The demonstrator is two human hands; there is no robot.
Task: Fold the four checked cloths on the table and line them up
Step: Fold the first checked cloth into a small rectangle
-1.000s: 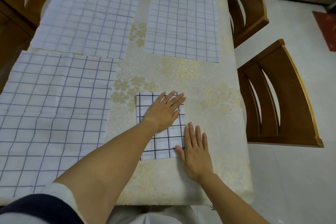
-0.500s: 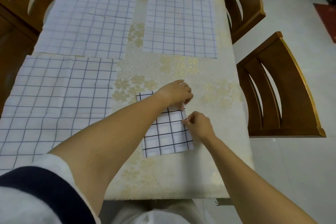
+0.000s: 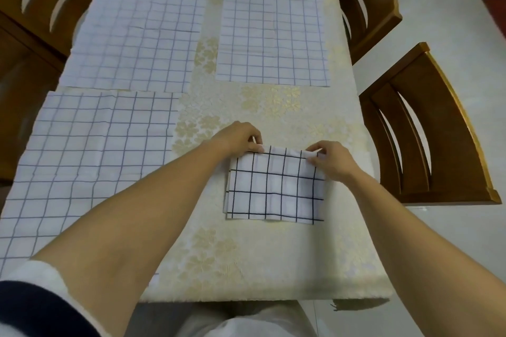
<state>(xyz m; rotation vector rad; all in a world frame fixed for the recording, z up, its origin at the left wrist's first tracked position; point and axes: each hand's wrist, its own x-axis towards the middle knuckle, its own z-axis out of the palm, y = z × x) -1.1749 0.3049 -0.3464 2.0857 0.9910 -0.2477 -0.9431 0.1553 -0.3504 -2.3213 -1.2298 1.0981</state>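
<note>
1. head view: the folded cloth [image 3: 275, 186] lies on the table [image 3: 246, 268] near its right edge, with layered edges showing at its near side.
2. the left hand [image 3: 238, 137] pinches its far left corner with curled fingers closed on the fabric; the right hand [image 3: 331, 161] pinches the far right corner the same way.
3. three checked cloths lie flat and unfolded: the near left cloth [image 3: 90, 161] (partly under the left forearm), the far left cloth [image 3: 137, 35] and the far right cloth [image 3: 273, 33].
4. a wooden chair [image 3: 427, 128] stands beside the table's right edge.
</note>
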